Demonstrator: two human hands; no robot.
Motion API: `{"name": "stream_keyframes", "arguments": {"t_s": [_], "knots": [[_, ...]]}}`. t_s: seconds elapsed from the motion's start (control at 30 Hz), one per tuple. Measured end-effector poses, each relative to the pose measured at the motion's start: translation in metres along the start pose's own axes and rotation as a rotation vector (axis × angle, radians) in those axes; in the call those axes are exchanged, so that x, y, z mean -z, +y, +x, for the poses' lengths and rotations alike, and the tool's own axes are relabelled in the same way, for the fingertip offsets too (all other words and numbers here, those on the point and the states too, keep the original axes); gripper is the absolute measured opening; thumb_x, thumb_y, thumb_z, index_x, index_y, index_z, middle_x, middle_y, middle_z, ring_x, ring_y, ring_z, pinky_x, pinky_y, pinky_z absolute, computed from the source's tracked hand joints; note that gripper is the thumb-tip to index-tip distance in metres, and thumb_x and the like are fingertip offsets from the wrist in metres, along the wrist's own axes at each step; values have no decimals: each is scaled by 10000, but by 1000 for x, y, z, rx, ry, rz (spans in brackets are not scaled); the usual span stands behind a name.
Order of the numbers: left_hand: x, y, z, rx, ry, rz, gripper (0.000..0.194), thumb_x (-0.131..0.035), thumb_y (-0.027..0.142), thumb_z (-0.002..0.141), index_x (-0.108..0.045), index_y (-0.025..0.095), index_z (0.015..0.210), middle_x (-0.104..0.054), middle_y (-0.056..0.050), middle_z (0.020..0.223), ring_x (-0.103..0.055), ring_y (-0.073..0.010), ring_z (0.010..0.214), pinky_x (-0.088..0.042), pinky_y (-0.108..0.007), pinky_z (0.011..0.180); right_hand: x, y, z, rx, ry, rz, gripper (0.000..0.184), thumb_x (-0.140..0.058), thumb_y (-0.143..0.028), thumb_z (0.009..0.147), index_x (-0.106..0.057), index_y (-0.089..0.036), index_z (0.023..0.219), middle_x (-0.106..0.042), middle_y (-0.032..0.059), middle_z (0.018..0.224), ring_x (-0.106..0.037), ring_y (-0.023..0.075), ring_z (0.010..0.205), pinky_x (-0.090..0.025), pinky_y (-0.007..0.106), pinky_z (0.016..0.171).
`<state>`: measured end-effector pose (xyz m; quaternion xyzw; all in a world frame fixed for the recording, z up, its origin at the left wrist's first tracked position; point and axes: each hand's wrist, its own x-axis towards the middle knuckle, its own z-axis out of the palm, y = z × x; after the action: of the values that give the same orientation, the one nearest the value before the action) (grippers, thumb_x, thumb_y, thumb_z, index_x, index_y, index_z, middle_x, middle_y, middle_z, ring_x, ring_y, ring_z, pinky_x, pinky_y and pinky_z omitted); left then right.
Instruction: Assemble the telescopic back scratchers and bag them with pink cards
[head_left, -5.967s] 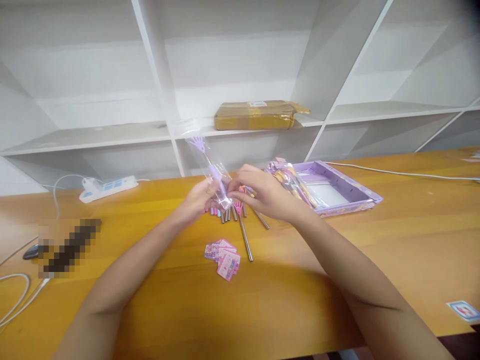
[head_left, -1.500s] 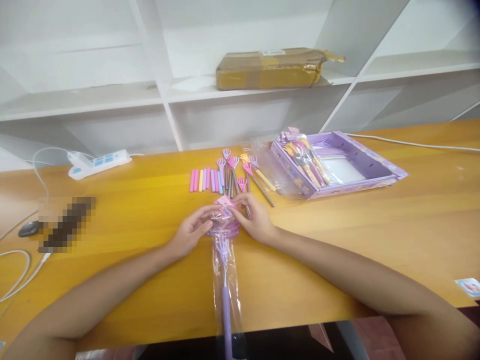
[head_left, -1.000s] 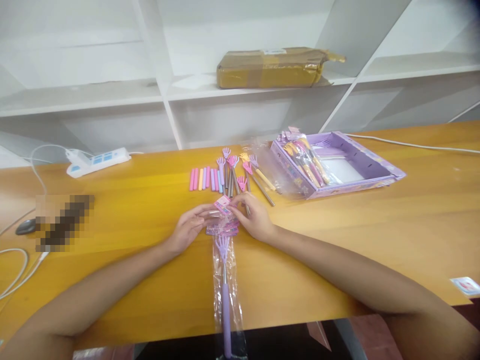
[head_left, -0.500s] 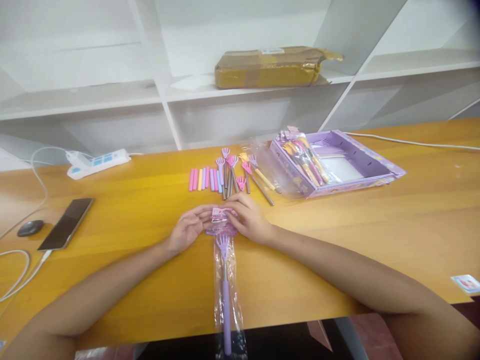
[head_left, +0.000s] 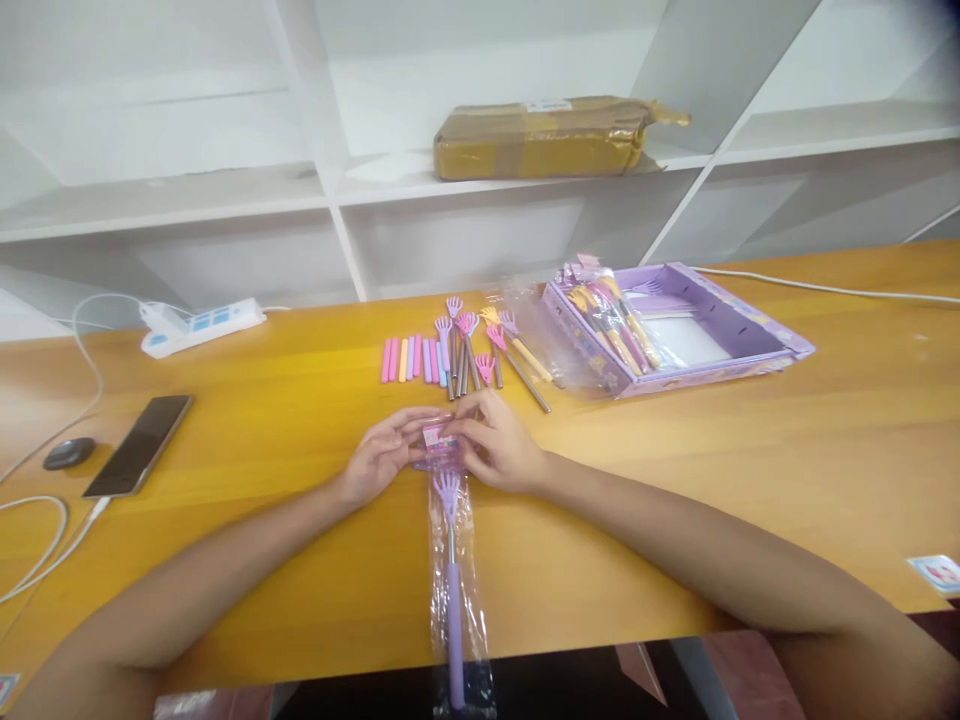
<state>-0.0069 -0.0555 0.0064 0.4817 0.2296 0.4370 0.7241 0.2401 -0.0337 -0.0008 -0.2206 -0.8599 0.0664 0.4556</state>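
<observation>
A purple hand-shaped back scratcher (head_left: pixel 452 570) lies in a clear plastic sleeve on the wooden table (head_left: pixel 750 450), its handle reaching past the near edge. At the sleeve's far end sits a small pink header card (head_left: pixel 439 438). My left hand (head_left: pixel 382 458) pinches that card and the sleeve's top from the left. My right hand (head_left: pixel 499 445) presses on them from the right with curled fingers. Just behind my hands lies a row of loose scratchers and coloured grips (head_left: pixel 457 345).
A purple tray (head_left: pixel 750 330) with bagged scratchers stands at the right. A phone (head_left: pixel 139 445), a mouse (head_left: pixel 67 452), cables and a power strip (head_left: pixel 202 326) lie at the left. A taped brown parcel (head_left: pixel 547 135) rests on the white shelf behind. A small card (head_left: pixel 934 572) lies near the right edge.
The bagged scratcher was held up between both hands six seconds ago; it now lies flat. Over the last second my fingers have closed in on the pink card at the sleeve's top.
</observation>
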Motion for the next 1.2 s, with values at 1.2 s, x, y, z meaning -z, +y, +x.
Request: {"name": "stream_keyframes", "arguments": {"t_s": [1.2], "knots": [[-1,-2,-1,41,-28,362,448,-857,379,939,-735,162,1311,-800,-144,1303,-793,-218,1141,-613,-319,1012,1,-1,3,114,16,7,129,-671,-176,946,-679,-230,1062,-701,79,1031,-656,222,936,-503,385,814]]}}
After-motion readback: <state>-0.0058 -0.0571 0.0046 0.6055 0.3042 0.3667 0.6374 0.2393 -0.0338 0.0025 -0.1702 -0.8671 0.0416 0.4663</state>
